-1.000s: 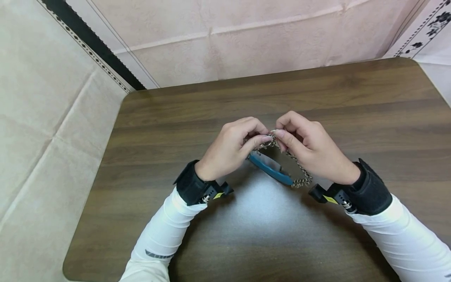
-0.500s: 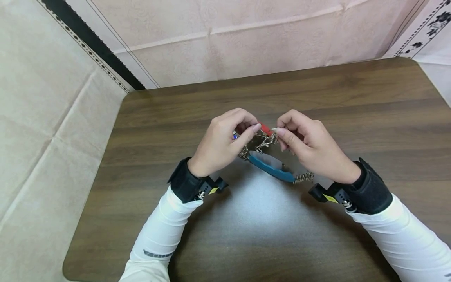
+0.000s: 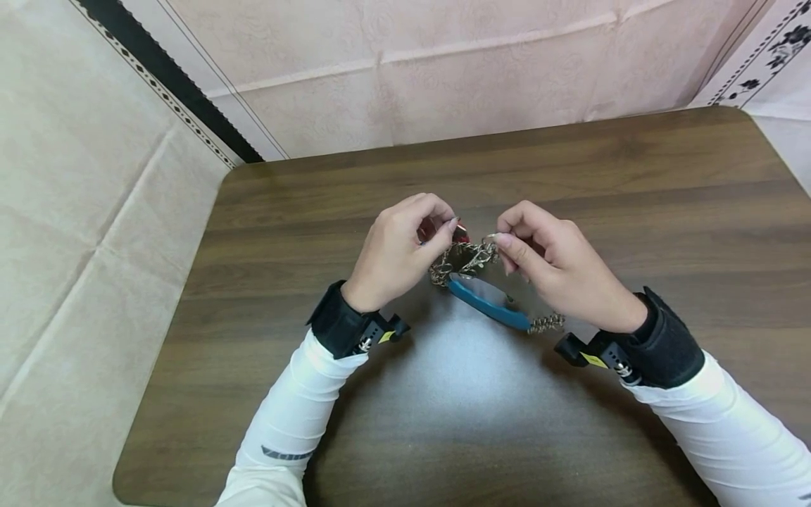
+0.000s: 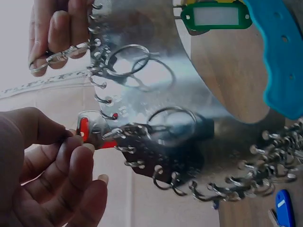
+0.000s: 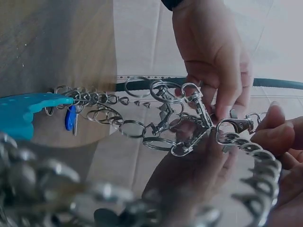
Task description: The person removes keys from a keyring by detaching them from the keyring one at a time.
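Observation:
A metal plate (image 4: 142,28) with a curved blue handle (image 3: 488,306) has metal rings threaded all along its edge, with clasps and split rings hanging from them. My left hand (image 3: 399,257) pinches a red key tag (image 4: 84,127) between thumb and forefinger at the plate's far left. To its right, my right hand (image 3: 557,260) pinches a small lobster clasp (image 5: 244,124) by its end, and a visible gap separates it from the red tag. A green key tag (image 4: 215,15) with a white label lies by the handle. Most of the plate is hidden in the head view.
A blue key tag (image 4: 285,208) with a key hangs near the ringed edge. The brown wooden table (image 3: 431,436) extends around both arms. Light patterned cloth (image 3: 405,77) hangs behind the table, and more pale cloth covers the left side. Both wrists wear black camera straps.
My hands, first together, have parted. The red key tag came into view between them and has gone left with my left hand. My right hand has stayed nearly in place.

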`<state>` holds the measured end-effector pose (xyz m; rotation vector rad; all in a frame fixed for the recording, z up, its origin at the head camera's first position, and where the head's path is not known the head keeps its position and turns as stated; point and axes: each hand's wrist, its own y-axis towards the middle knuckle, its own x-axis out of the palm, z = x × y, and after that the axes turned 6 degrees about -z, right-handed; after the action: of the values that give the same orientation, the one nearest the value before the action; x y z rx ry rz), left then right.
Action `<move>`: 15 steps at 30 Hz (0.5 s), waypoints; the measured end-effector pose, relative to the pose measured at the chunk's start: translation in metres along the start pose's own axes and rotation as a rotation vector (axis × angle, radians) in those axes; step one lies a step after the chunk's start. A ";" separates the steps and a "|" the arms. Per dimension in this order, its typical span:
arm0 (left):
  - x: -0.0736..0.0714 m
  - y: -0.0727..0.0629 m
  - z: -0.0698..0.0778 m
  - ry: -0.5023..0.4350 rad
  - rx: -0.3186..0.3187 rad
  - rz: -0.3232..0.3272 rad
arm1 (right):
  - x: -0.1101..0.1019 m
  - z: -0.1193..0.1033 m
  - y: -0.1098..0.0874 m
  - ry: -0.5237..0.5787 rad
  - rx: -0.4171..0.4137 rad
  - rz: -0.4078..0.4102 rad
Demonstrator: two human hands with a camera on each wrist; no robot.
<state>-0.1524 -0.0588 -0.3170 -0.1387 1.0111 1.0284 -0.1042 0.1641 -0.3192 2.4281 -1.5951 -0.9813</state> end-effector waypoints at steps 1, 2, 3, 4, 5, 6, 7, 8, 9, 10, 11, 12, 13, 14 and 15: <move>0.001 0.000 -0.001 0.004 -0.014 -0.008 | 0.000 0.000 0.000 0.002 -0.001 -0.001; 0.001 0.001 -0.002 0.006 -0.029 -0.019 | 0.000 0.000 0.000 0.003 -0.002 -0.001; 0.002 0.001 -0.003 0.010 -0.043 -0.030 | 0.000 -0.001 0.000 0.005 -0.005 -0.001; 0.002 0.001 -0.003 0.016 -0.058 -0.043 | 0.000 -0.001 -0.001 0.007 -0.008 -0.001; 0.003 0.002 -0.004 0.022 -0.073 -0.056 | 0.000 -0.001 -0.001 0.009 -0.012 -0.001; 0.004 0.002 -0.005 0.033 -0.085 -0.068 | 0.000 -0.001 -0.001 0.010 -0.016 -0.002; 0.005 0.002 -0.005 0.053 -0.095 -0.080 | 0.000 -0.002 -0.001 0.012 -0.021 -0.002; 0.005 0.002 -0.005 0.075 -0.101 -0.090 | 0.001 -0.002 -0.001 0.015 -0.025 -0.003; 0.006 0.002 -0.005 0.097 -0.106 -0.099 | 0.001 -0.002 -0.001 0.019 -0.028 -0.005; 0.006 0.002 -0.005 0.117 -0.108 -0.108 | 0.001 -0.002 -0.001 0.022 -0.031 -0.006; 0.007 0.002 -0.005 0.135 -0.107 -0.115 | 0.001 -0.002 -0.001 0.026 -0.033 -0.007; 0.007 0.002 -0.005 0.152 -0.105 -0.120 | 0.001 -0.002 -0.001 0.030 -0.035 -0.006; 0.007 0.002 -0.005 0.162 -0.102 -0.123 | 0.001 -0.002 -0.001 0.033 -0.036 -0.005; 0.006 0.002 -0.006 0.164 -0.103 -0.124 | 0.001 -0.001 -0.001 0.036 -0.036 -0.004; 0.006 0.002 -0.006 0.166 -0.104 -0.124 | 0.001 -0.002 -0.001 0.038 -0.036 -0.003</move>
<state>-0.1571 -0.0568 -0.3241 -0.3728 1.0848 0.9670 -0.1024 0.1628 -0.3190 2.4106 -1.5487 -0.9496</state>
